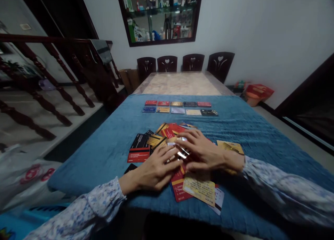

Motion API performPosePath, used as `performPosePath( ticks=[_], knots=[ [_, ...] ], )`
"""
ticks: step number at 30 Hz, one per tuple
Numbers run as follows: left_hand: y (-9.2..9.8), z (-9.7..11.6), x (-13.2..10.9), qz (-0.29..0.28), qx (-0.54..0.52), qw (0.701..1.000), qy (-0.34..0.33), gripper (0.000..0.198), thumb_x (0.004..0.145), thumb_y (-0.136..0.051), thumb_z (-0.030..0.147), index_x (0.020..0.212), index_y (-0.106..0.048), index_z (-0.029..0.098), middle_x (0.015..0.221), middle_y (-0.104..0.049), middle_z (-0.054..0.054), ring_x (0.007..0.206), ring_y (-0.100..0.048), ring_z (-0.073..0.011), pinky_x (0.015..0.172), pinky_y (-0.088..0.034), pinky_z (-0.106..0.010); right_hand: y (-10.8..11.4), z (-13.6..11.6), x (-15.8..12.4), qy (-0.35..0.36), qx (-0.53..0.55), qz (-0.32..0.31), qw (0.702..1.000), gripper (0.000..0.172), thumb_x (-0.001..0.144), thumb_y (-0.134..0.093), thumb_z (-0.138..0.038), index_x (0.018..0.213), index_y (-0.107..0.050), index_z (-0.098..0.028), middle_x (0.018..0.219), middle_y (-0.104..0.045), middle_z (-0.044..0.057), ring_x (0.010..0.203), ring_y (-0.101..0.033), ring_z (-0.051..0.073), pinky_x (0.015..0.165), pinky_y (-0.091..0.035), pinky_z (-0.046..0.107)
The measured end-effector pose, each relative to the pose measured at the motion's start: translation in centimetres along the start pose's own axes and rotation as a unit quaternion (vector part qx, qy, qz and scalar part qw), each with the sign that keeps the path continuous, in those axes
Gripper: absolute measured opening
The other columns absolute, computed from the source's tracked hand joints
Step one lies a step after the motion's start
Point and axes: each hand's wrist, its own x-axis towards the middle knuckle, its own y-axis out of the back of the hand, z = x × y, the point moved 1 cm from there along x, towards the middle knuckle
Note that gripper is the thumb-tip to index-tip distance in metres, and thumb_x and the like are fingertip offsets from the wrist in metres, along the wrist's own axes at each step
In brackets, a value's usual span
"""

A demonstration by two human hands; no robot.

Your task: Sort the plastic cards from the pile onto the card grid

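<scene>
A loose heap of plastic cards lies on the blue cloth right in front of me. My left hand rests palm down on the heap's near left part, fingers stretched out over the cards. From the right, my right hand lies flat across the heap's middle, fingers spread, partly hiding a shiny card. A red card with a black stripe sticks out at the left. Below the hands show a yellow card and a white card. A gold card lies beyond my right wrist.
Two rows of cards, among them a gold one and a white one, lie farther back on the blue cloth. Dark chairs stand behind the table's bare far end. Plastic bags are at the left.
</scene>
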Motion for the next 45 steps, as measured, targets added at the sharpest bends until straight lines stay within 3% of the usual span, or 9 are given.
performPosePath(
  ticks=[4, 10, 13, 18, 25, 32, 38, 45],
  knots=[
    [0.8, 2.1, 0.3, -0.097, -0.011, 0.994, -0.057, 0.037, 0.098, -0.061, 0.033, 0.135, -0.065, 0.031, 0.152, -0.053, -0.012, 0.149, -0.040, -0.0355, 0.123, -0.029, -0.062, -0.3, -3.8, -2.8, -0.007, 0.018, -0.071, 0.997, 0.093, 0.091, -0.051, -0.076, 0.158, -0.043, -0.012, 0.149, -0.054, 0.026, 0.139, -0.043, 0.040, 0.116, -0.028, 0.064],
    [0.4, 2.7, 1.0, -0.132, -0.018, 0.988, -0.082, 0.046, 0.097, -0.062, 0.053, 0.139, -0.062, 0.035, 0.154, -0.050, -0.012, 0.145, -0.039, -0.0378, 0.119, -0.031, -0.060, -1.0, -4.7, -4.4, -0.049, 0.035, -0.091, 0.994, 0.097, 0.089, -0.053, -0.078, 0.161, -0.041, -0.014, 0.153, -0.051, 0.025, 0.144, -0.041, 0.043, 0.117, -0.029, 0.067],
    [0.2, 2.5, 1.5, -0.139, -0.010, 0.987, -0.076, 0.040, 0.098, -0.061, 0.044, 0.137, -0.062, 0.032, 0.142, -0.057, -0.013, 0.140, -0.044, -0.0365, 0.117, -0.033, -0.059, -1.1, -4.6, -4.3, -0.062, 0.038, -0.095, 0.993, 0.097, 0.088, -0.056, -0.075, 0.162, -0.040, -0.014, 0.155, -0.051, 0.025, 0.144, -0.041, 0.043, 0.117, -0.030, 0.066],
    [0.3, 1.6, 2.4, -0.128, 0.013, 0.989, -0.074, 0.036, 0.099, -0.056, 0.033, 0.134, -0.060, 0.023, 0.133, -0.060, -0.015, 0.136, -0.046, -0.0347, 0.115, -0.036, -0.055, -1.3, -3.9, -3.6, -0.068, 0.012, -0.090, 0.994, 0.080, 0.094, -0.054, -0.058, 0.157, -0.045, -0.010, 0.155, -0.052, 0.025, 0.144, -0.042, 0.041, 0.118, -0.029, 0.065],
    [0.4, 0.0, 3.0, -0.119, 0.036, 0.991, -0.042, 0.048, 0.095, -0.062, 0.045, 0.135, -0.056, 0.018, 0.140, -0.056, -0.019, 0.138, -0.044, -0.0387, 0.118, -0.036, -0.058, -2.4, -1.7, -1.8, -0.042, -0.028, -0.049, 0.998, 0.069, 0.096, -0.054, -0.046, 0.152, -0.050, -0.006, 0.149, -0.057, 0.027, 0.137, -0.049, 0.039, 0.112, -0.036, 0.061],
    [0.8, -3.1, 2.4, -0.094, 0.078, 0.993, -0.002, 0.028, 0.100, -0.050, 0.027, 0.125, -0.059, 0.017, 0.131, -0.060, -0.018, 0.132, -0.050, -0.0341, 0.115, -0.040, -0.052, -4.2, 1.2, 2.0, -0.038, -0.026, -0.026, 0.999, 0.071, 0.102, -0.050, -0.059, 0.152, -0.048, -0.009, 0.146, -0.058, 0.027, 0.132, -0.053, 0.037, 0.107, -0.044, 0.059],
    [1.1, -6.0, 0.7, -0.107, 0.113, 0.987, 0.045, 0.041, 0.096, -0.052, 0.022, 0.136, -0.056, 0.017, 0.141, -0.057, -0.017, 0.134, -0.049, -0.0343, 0.112, -0.040, -0.050, -5.0, 2.6, 5.8, -0.026, -0.028, -0.047, 0.998, 0.067, 0.103, -0.054, -0.049, 0.156, -0.043, -0.010, 0.146, -0.054, 0.028, 0.133, -0.051, 0.035, 0.105, -0.045, 0.059],
    [1.2, -8.9, -0.4, -0.113, 0.132, 0.981, 0.091, 0.047, 0.097, -0.046, 0.016, 0.143, -0.053, 0.018, 0.152, -0.052, -0.017, 0.143, -0.043, -0.0315, 0.110, -0.041, -0.046, -4.6, 3.8, 8.3, -0.046, -0.066, -0.066, 0.995, 0.062, 0.102, -0.058, -0.046, 0.153, -0.048, -0.012, 0.148, -0.054, 0.029, 0.134, -0.050, 0.036, 0.103, -0.043, 0.060]
  ],
)
